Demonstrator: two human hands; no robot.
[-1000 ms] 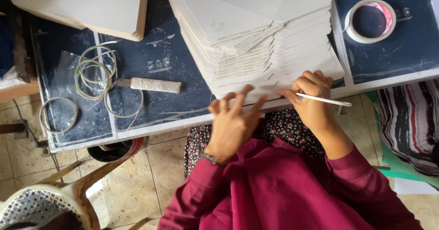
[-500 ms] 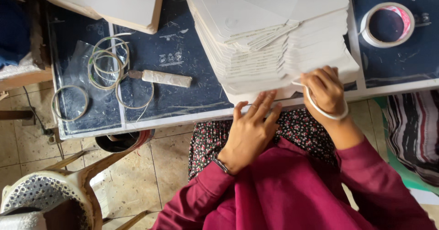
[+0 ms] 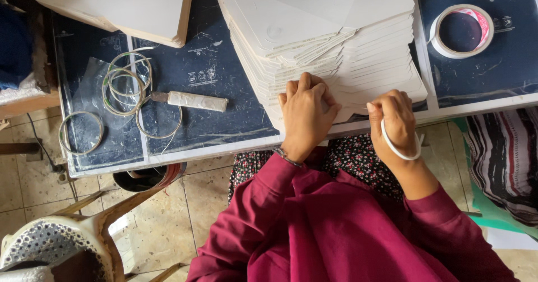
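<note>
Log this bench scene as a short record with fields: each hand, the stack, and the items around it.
left hand: flat on the near edge of the stack of white card sheets
right hand: at the stack's near edge, fingers curled around a white band
stack: fanned, on the dark blue table
tape roll: far right of table
wire rings: left of table, beside a wrapped tool

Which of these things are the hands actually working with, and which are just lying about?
In use:
left hand pressing on the card stack
right hand holding a white band at the stack's edge

Lying about:
tape roll
wire rings
wrapped tool
second card pile
</note>
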